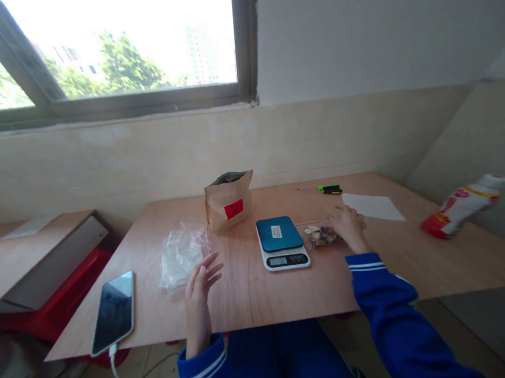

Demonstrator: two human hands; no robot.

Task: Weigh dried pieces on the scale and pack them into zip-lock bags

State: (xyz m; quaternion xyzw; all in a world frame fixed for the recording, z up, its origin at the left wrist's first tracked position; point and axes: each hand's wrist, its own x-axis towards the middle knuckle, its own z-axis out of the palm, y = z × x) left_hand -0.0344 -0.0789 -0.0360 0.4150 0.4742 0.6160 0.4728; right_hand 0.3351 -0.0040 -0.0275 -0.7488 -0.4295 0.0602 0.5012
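Observation:
My left hand (202, 286) is raised over the table's front part, fingers apart and nothing in it. Beside it lies a pile of clear plastic zip bags (181, 258). My right hand (348, 223) has its fingers curled at the right end of a small clear bag (321, 235) with brown and pale pieces inside; its fingertips are partly hidden. Just left of that bag is a kitchen scale (280, 239) with a blue top and a white base, bare on top. A brown paper pouch (219, 208) with a red label stands upright behind the scale, its mouth open.
At the back right are a green-and-black screwdriver (331, 189) and a white paper sheet (374, 207). A red-and-white bottle (461, 207) stands at the far right. A phone (114, 310) with a charging cable lies by the table's (248, 306) left edge.

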